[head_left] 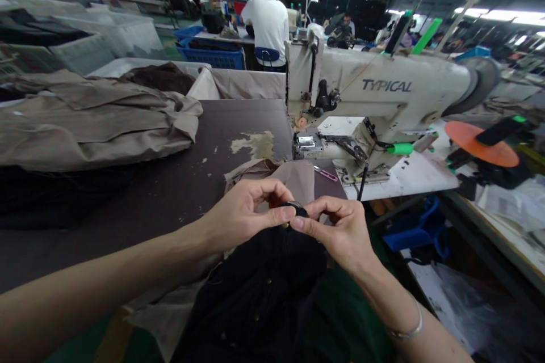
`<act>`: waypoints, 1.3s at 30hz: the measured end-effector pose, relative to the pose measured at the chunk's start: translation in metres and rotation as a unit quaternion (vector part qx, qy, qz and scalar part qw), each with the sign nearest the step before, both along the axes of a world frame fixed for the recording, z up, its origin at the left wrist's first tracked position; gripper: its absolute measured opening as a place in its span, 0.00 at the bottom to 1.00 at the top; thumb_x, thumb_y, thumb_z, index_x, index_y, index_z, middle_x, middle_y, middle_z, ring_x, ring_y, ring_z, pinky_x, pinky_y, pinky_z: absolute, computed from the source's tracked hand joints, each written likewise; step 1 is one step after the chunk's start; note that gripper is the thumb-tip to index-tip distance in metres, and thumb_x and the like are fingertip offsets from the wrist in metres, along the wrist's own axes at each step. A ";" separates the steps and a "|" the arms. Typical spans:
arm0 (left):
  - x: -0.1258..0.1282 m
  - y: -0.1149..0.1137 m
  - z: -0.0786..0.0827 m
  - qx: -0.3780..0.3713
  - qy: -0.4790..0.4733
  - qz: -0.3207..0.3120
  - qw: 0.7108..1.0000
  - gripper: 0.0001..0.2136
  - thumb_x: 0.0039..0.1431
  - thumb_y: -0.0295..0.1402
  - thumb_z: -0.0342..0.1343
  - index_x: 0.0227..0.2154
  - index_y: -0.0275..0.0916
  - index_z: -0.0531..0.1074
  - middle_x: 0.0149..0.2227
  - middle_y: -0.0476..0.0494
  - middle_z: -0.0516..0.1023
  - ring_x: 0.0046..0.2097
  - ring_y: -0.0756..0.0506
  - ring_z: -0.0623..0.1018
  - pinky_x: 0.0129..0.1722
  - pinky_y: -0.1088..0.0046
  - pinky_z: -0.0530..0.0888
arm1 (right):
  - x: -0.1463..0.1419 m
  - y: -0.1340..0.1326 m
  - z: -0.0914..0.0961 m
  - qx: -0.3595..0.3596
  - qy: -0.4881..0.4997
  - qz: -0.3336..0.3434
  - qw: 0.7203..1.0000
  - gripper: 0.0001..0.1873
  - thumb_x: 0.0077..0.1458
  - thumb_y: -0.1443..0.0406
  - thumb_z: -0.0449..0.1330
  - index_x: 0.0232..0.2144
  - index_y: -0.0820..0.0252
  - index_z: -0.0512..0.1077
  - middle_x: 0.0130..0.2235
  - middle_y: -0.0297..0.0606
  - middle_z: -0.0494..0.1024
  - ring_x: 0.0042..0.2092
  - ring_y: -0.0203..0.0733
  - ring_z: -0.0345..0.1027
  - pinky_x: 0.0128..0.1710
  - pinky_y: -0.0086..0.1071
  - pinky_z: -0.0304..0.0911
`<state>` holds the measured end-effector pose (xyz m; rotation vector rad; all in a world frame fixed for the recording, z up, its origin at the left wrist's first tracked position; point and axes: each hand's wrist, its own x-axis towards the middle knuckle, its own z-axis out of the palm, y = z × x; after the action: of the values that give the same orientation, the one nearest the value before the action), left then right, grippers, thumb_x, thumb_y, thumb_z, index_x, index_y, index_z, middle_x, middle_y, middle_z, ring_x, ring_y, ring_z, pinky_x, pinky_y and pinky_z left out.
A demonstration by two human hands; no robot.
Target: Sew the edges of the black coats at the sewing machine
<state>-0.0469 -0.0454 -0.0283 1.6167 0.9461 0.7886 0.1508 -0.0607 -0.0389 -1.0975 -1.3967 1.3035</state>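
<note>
My left hand (244,212) and my right hand (336,227) meet in front of me, fingers pinched on the top edge of a black garment (259,289) that hangs down over my lap. A small black part of it sits between both thumbs. Beige fabric (293,176) lies under and behind the hands on the dark table (170,181). A white sewing machine (383,102) marked TYPICAL stands just beyond the hands, to the right.
A pile of beige garments (93,119) covers the table's left side. Pink snips (327,173) lie by the machine's base. An orange disc (477,144) sits at the right. People sit at stations behind, one in a white shirt (268,22). Blue crate (213,54) beyond.
</note>
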 end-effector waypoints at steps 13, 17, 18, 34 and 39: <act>0.006 -0.004 0.000 0.131 0.049 0.030 0.990 0.07 0.64 0.35 0.57 0.33 0.37 0.75 0.32 0.47 0.74 0.36 0.50 0.73 0.38 0.74 0.69 | -0.002 -0.017 -0.026 0.099 -0.117 0.006 0.988 0.13 0.50 0.61 0.69 0.25 0.67 0.76 0.23 0.30 0.68 0.25 0.26 0.54 0.25 0.23 0.50; 0.002 0.008 0.026 0.115 0.064 0.006 0.991 0.10 0.63 0.35 0.56 0.28 0.35 0.74 0.30 0.47 0.72 0.34 0.50 0.71 0.35 0.75 0.68 | -0.003 -0.016 -0.030 0.152 -0.143 -0.005 0.978 0.15 0.52 0.58 0.68 0.25 0.66 0.76 0.21 0.30 0.67 0.24 0.26 0.54 0.25 0.23 0.49; 0.000 0.012 0.033 0.079 0.052 -0.007 0.995 0.11 0.62 0.36 0.56 0.26 0.35 0.72 0.28 0.47 0.71 0.32 0.50 0.69 0.33 0.76 0.68 | -0.003 -0.016 -0.030 0.157 -0.146 -0.006 0.977 0.15 0.52 0.57 0.68 0.25 0.66 0.77 0.21 0.30 0.68 0.25 0.27 0.55 0.26 0.23 0.50; 0.009 0.052 0.030 0.272 0.281 -0.034 0.920 0.08 0.63 0.33 0.54 0.29 0.37 0.71 0.25 0.50 0.70 0.27 0.51 0.66 0.28 0.75 0.59 | -0.007 -0.019 -0.037 0.178 -0.105 -0.014 0.978 0.10 0.52 0.60 0.68 0.31 0.62 0.81 0.22 0.31 0.73 0.22 0.28 0.60 0.26 0.22 0.58; -0.010 0.008 0.048 0.303 0.239 -0.060 0.921 0.05 0.63 0.34 0.57 0.36 0.38 0.75 0.32 0.48 0.74 0.32 0.52 0.72 0.31 0.77 0.67 | -0.006 -0.018 -0.041 0.196 -0.107 -0.018 0.975 0.08 0.52 0.62 0.68 0.32 0.62 0.80 0.24 0.32 0.75 0.22 0.28 0.61 0.27 0.22 0.60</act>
<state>-0.0571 -0.0371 0.0202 2.4652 0.9745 0.6419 0.1446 -0.0782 -0.0802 -1.0041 -1.6981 0.8490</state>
